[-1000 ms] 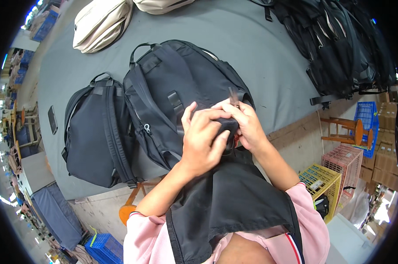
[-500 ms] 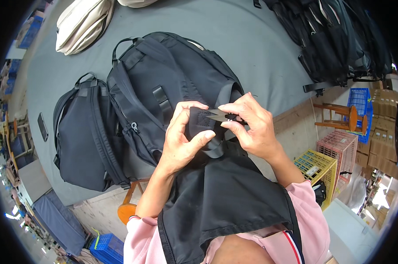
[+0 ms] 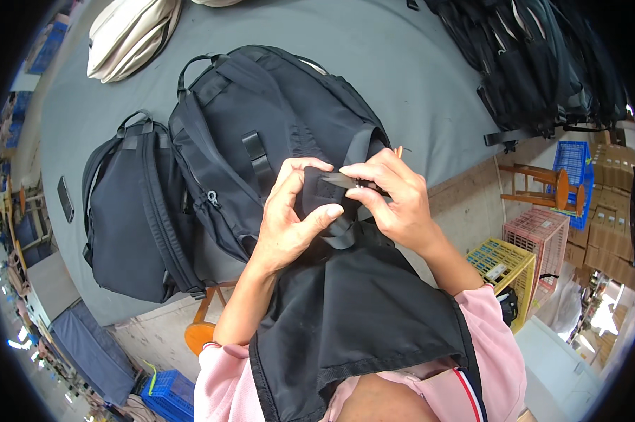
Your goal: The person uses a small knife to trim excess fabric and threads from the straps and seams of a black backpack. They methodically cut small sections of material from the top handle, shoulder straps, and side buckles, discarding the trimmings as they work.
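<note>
My left hand is closed round the end of a black backpack strap, thumb on the near side and fingers behind. Between the thumb and fingers of my right hand are small thread snips, their pointed metal blades lying against the strap's stitched end. The strap belongs to a large black backpack lying on the grey-covered table just beyond my hands. A webbing strap with a loose loop hangs beside the right hand. A black apron covers my lap.
A second black backpack lies to the left, with a phone beyond it. Beige bags sit at the far left, and a pile of black backpacks at the far right. Yellow and pink crates and wooden stools stand off the table's right side.
The snips' blades have shifted slightly left and tilted down over the strap end as my right hand moved a little left. My left hand keeps its hold.
</note>
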A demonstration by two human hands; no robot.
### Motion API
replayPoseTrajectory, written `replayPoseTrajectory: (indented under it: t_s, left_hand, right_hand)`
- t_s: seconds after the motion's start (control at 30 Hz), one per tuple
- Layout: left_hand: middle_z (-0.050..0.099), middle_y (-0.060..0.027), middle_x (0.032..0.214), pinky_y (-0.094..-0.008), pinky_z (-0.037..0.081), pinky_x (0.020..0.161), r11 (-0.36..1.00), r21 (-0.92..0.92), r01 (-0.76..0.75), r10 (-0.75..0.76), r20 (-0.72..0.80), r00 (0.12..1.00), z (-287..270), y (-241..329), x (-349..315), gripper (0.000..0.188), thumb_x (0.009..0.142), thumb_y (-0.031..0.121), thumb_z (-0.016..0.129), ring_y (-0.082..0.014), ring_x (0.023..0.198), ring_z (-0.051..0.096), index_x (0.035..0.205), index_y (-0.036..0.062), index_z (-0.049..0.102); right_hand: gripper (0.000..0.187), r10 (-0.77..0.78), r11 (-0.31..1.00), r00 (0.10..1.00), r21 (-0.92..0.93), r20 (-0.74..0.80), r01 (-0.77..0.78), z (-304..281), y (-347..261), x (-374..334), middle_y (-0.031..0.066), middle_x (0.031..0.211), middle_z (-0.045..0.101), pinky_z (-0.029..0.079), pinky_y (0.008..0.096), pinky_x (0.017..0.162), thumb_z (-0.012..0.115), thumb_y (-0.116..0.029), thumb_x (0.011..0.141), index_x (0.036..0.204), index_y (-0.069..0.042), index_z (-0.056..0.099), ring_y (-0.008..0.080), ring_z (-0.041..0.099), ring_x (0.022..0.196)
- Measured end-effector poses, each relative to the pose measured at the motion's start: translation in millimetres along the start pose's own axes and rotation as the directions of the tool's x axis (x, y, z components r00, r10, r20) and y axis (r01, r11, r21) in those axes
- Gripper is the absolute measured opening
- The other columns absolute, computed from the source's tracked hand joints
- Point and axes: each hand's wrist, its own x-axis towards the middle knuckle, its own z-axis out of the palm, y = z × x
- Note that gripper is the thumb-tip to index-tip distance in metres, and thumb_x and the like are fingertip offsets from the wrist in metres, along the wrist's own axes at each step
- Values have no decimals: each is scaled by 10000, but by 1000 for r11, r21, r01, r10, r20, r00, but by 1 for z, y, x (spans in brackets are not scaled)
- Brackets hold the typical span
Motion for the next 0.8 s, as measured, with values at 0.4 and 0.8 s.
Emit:
replayPoseTrajectory:
  t_s: [0.4,0.8]
  left_hand:
    - [522,-55,1115,-246,398,856,997,-71,-36,31,-63,998,-18,34,35,379,861,253,631,-124,968,505,1140,7,555]
    - [624,-80,1017,-283,479,815,902,402,157,-170,-3,985,-29,-26,75,187,818,20,589,-158,915,607,998,18,640]
  right_hand:
    - [150,524,677,850,579,55,-455,-4,13,-45,-17,669,528,354,184,524,610,-139,911,981,-7,602,30,449,561]
    - [141,801,244,598,928,-29,-282,18,51,-43,39,697,556,275,212,405,608,-140,887,823,-29,550,80,432,451]
